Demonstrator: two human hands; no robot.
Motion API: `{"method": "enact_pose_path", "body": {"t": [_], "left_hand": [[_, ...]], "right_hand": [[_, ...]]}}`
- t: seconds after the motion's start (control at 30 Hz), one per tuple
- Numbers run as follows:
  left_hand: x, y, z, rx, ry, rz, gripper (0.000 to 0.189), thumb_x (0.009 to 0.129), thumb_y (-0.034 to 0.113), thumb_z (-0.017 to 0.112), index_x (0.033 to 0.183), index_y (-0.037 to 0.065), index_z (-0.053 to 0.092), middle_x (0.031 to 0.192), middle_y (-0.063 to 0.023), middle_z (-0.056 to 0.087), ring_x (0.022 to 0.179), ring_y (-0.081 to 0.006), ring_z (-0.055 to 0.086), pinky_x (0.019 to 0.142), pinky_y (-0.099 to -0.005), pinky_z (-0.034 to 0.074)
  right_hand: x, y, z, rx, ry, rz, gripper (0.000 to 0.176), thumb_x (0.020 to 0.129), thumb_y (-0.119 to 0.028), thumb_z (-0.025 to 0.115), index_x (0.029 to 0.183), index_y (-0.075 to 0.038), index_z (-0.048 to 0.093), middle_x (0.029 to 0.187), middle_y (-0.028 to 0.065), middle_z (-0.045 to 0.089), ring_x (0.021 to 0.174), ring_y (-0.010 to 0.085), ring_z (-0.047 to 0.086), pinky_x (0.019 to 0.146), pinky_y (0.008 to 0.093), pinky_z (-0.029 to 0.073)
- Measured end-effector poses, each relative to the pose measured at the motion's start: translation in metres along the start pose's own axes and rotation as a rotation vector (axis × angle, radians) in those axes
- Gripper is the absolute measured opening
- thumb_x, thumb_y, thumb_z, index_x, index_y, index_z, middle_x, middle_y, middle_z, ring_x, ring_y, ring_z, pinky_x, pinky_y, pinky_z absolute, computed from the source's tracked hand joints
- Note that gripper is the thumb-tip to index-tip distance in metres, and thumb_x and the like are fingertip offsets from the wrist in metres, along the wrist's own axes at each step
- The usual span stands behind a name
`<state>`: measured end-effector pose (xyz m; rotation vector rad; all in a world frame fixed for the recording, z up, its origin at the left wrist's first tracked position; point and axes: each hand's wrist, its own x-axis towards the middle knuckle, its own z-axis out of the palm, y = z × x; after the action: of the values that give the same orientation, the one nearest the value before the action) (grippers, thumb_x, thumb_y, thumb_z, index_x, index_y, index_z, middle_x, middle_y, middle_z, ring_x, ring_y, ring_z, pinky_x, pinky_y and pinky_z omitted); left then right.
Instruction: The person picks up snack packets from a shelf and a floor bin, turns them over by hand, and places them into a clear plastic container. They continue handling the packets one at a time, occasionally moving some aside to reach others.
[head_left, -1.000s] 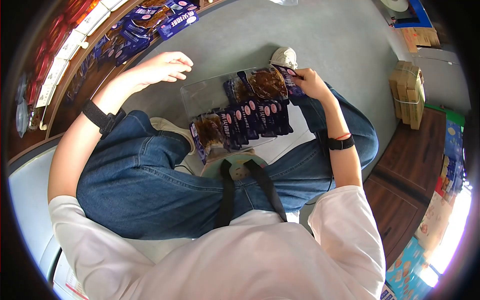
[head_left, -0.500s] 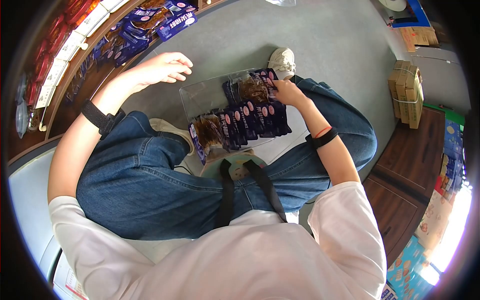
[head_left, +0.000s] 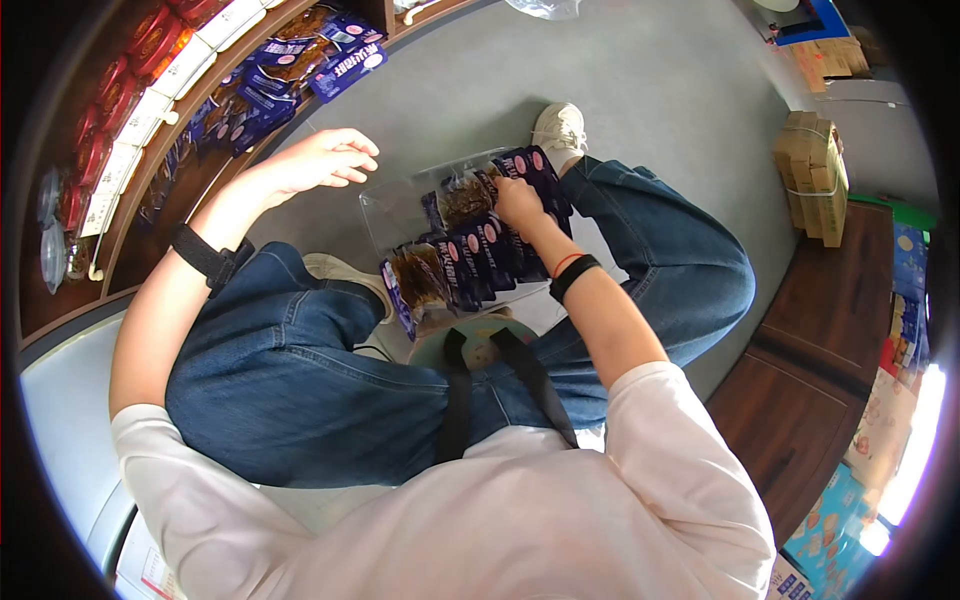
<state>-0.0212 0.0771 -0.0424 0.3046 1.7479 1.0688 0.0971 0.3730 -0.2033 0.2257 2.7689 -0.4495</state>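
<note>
A clear plastic box (head_left: 379, 212) stands on the floor between my legs, holding several dark blue snack packets (head_left: 470, 262) on edge in two rows. My right hand (head_left: 519, 205) is in the back row, its fingers bent against a packet with a brown window (head_left: 463, 199); the fingertips are partly hidden among the packets. More blue packets lean to the right of that hand. My left hand (head_left: 325, 160) hangs in the air beyond the box's left back corner, holding nothing, its fingers apart and slightly curled.
A curved wooden shelf (head_left: 190, 120) at the left holds blue packets (head_left: 350, 72) and red packages (head_left: 118, 90). Tied cardboard boxes (head_left: 810, 178) and a dark wooden cabinet (head_left: 822, 320) stand at the right. A shoe (head_left: 559, 130) is behind the box.
My right hand has moved left along the back row, from its right end to nearer the middle. Packets now show to the right of it. My left hand is nearly unchanged.
</note>
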Motion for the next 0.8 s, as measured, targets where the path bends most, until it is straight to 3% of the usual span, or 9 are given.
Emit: {"method": "enact_pose_path", "body": {"t": [0.1, 0.23, 0.37, 0.4, 0.57, 0.63, 0.67, 0.73, 0.8], "left_hand": [[-0.002, -0.003, -0.002, -0.016, -0.043, 0.051, 0.031, 0.088, 0.027, 0.048, 0.113, 0.008, 0.049, 0.112, -0.008, 0.054, 0.1, -0.0155, 0.053, 0.086, -0.0291, 0.041], [0.001, -0.017, -0.01, -0.064, -0.072, 0.059, 0.027, 0.088, 0.016, 0.046, 0.114, 0.009, 0.049, 0.112, -0.0088, 0.054, 0.101, -0.0164, 0.052, 0.087, -0.0303, 0.042], [-0.002, -0.01, -0.016, -0.023, 0.079, -0.008, 0.026, 0.088, 0.011, 0.046, 0.113, 0.008, 0.05, 0.111, -0.0087, 0.054, 0.101, -0.0159, 0.052, 0.085, -0.0302, 0.043], [-0.001, -0.012, -0.019, -0.036, 0.135, -0.007, 0.025, 0.088, 0.011, 0.046, 0.112, 0.008, 0.05, 0.111, -0.0084, 0.054, 0.1, -0.0155, 0.053, 0.084, -0.03, 0.043], [0.002, -0.026, -0.028, 0.143, 0.327, 0.008, 0.019, 0.086, 0.009, 0.048, 0.103, 0.006, 0.055, 0.106, -0.0073, 0.056, 0.095, -0.0142, 0.056, 0.08, -0.0283, 0.044], [0.003, -0.044, -0.033, 0.156, 0.516, 0.243, 0.017, 0.084, 0.006, 0.05, 0.1, 0.005, 0.056, 0.099, -0.0067, 0.059, 0.091, -0.0144, 0.057, 0.078, -0.027, 0.045], [0.004, -0.052, -0.037, 0.166, 0.582, 0.338, 0.015, 0.084, 0.003, 0.05, 0.097, 0.004, 0.057, 0.095, -0.0064, 0.061, 0.089, -0.0148, 0.058, 0.078, -0.0266, 0.045], [-0.005, -0.055, -0.045, 0.261, 0.682, 0.313, 0.016, 0.082, 0.001, 0.051, 0.097, 0.004, 0.058, 0.093, -0.0081, 0.062, 0.088, -0.0162, 0.059, 0.077, -0.0282, 0.046], [-0.011, -0.065, -0.053, 0.311, 0.764, 0.297, 0.018, 0.08, 0.001, 0.052, 0.097, 0.005, 0.057, 0.094, -0.0108, 0.061, 0.088, -0.0181, 0.06, 0.076, -0.0304, 0.048]], "right_hand": [[0.006, 0.009, -0.011, 0.0, -0.014, 0.001, 0.02, 0.073, -0.015, 0.056, 0.085, -0.001, 0.062, 0.079, 0.0245, 0.061, 0.079, 0.0375, 0.061, 0.072, 0.0438, 0.049], [0.011, 0.034, -0.022, -0.003, -0.12, -0.24, 0.042, 0.07, -0.022, 0.059, 0.11, -0.007, 0.055, 0.093, 0.0231, 0.06, 0.081, 0.0388, 0.059, 0.074, 0.0452, 0.047], [0.003, -0.008, -0.072, -0.16, -0.093, -0.151, 0.028, 0.071, -0.024, 0.06, 0.092, -0.005, 0.058, 0.101, 0.0141, 0.056, 0.098, 0.0324, 0.053, 0.078, 0.0414, 0.047], [0.001, -0.007, -0.067, -0.231, 0.055, -0.367, 0.022, 0.069, -0.017, 0.06, 0.087, -0.005, 0.056, 0.092, 0.0106, 0.055, 0.095, 0.0285, 0.052, 0.081, 0.0375, 0.045], [0.002, -0.025, -0.029, -0.39, 0.298, -0.671, 0.019, 0.069, -0.014, 0.055, 0.087, -0.007, 0.058, 0.091, 0.0072, 0.054, 0.098, 0.0232, 0.048, 0.086, 0.0332, 0.038], [0.003, -0.037, -0.01, -0.32, 0.137, -0.913, 0.02, 0.07, -0.015, 0.054, 0.086, -0.006, 0.06, 0.094, 0.0075, 0.055, 0.101, 0.023, 0.048, 0.088, 0.0337, 0.037], [0.004, -0.042, 0.005, -0.306, 0.137, -0.901, 0.02, 0.07, -0.015, 0.054, 0.086, -0.006, 0.06, 0.094, 0.0075, 0.055, 0.101, 0.023, 0.048, 0.088, 0.0337, 0.037], [0.009, -0.046, 0.042, -0.446, -0.291, -0.718, 0.025, 0.074, -0.016, 0.051, 0.094, -0.007, 0.063, 0.099, 0.0064, 0.056, 0.104, 0.0229, 0.047, 0.092, 0.0355, 0.035], [0.017, -0.042, 0.067, -0.454, -0.28, -0.638, 0.028, 0.072, -0.02, 0.054, 0.096, -0.008, 0.063, 0.104, 0.0069, 0.055, 0.106, 0.0239, 0.046, 0.095, 0.0389, 0.032]]}}
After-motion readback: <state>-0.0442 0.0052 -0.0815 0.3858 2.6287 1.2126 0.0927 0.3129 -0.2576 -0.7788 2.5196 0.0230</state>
